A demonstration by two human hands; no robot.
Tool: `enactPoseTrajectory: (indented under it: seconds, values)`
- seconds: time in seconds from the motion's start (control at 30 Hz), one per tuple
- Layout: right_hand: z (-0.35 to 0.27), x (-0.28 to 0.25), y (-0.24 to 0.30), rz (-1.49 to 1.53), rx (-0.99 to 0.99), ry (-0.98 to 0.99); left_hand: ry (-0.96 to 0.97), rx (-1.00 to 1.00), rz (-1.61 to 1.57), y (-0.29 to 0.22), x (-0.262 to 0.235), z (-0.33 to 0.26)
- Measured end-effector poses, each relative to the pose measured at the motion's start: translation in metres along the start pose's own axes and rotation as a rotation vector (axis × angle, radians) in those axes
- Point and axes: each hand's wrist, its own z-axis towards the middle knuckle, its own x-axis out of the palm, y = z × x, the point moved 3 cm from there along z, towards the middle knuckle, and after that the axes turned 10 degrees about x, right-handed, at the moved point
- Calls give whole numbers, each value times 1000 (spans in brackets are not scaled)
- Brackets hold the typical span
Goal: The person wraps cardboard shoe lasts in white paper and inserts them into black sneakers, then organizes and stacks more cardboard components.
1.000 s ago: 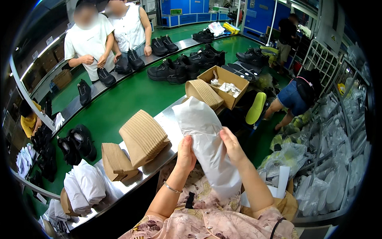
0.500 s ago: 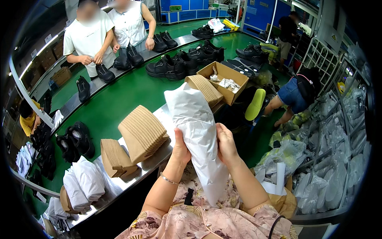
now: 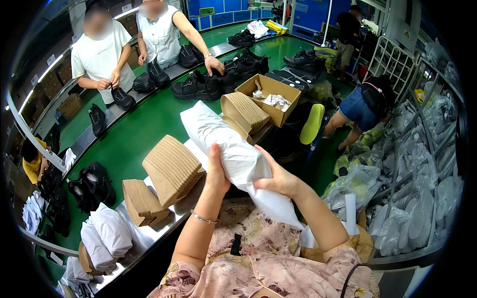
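Between my two hands is a long white paper-wrapped bundle (image 3: 216, 134), held in front of my chest and tilted with its far end to the left. My left hand (image 3: 217, 171) grips its left side, thumb up. My right hand (image 3: 279, 178) presses thumb and fingers into the paper near its lower end, where a loose tail hangs down to the right. What the paper wraps is hidden. Just left of the bundle stands a stack of folded brown cardboard inserts (image 3: 171, 169), with a smaller insert (image 3: 141, 201) beside it. Another insert stack (image 3: 244, 113) is beyond the bundle.
An open cardboard box (image 3: 290, 109) holds crumpled paper. White wrapped bundles (image 3: 107, 236) lie at lower left. Black shoes (image 3: 196, 87) stand along the green belt (image 3: 139, 141), with two people across it. On the right, a rack (image 3: 432, 164) holds plastic-bagged items; a person bends near it.
The wrapped bundle has tipped, its far end swinging left and down. My right hand has shifted its grip on the paper. A person opposite has reached a hand to the black shoes.
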Motion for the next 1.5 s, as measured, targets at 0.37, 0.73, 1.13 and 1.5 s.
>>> enactPoseTrajectory:
  seconds: [0.37, 0.73, 1.13, 1.5]
  values:
    - [39, -10, 17, -397, -408, -922, -162, 93, -70, 22, 16, 65]
    - [128, -50, 44, -968, -373, -1212, -251, 231, 6, 0, 25, 165]
    - [233, -93, 41, 1402, -383, 354, -16, 168, -45, 4, 12, 252]
    - [265, -158, 79, 1297, 130, -59, -167, 190, -97, 16, 28, 315]
